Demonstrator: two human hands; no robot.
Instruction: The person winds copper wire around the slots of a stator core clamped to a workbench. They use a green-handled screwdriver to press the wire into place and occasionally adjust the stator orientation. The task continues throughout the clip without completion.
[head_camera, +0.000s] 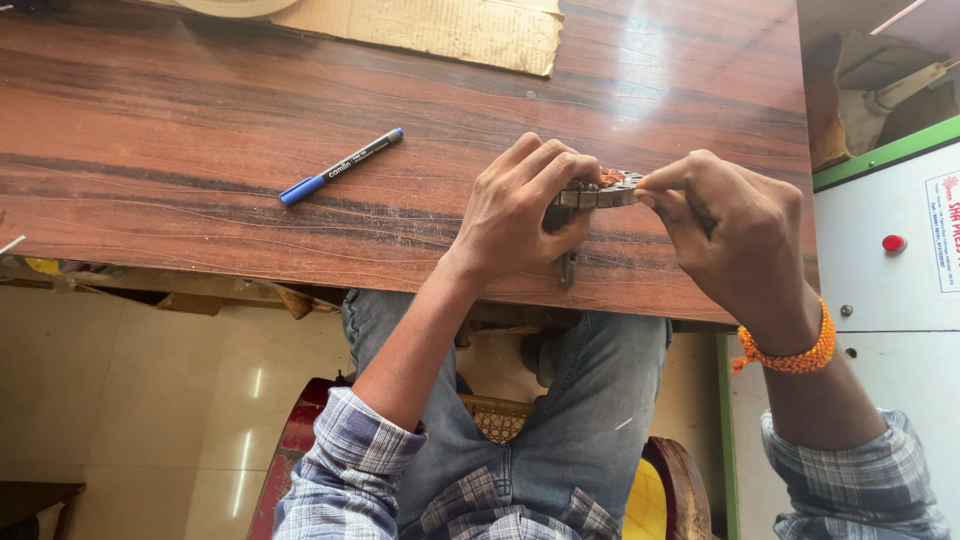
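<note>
Both hands meet over the near edge of a reddish wooden table (200, 130). Between them is a small grey metal part (596, 194) with copper-coloured windings showing on top. My left hand (520, 205) grips its left end with curled fingers. My right hand (735, 235), an orange beaded band at its wrist, pinches the right end with fingertips. A thin metal piece (568, 268) hangs down below the left hand; how it joins the part is hidden.
A blue-capped marker pen (340, 167) lies on the table to the left. A sheet of cardboard (440, 28) lies at the far edge. A white and green machine cabinet (890, 270) with a red button stands right of the table. My legs are under the table's edge.
</note>
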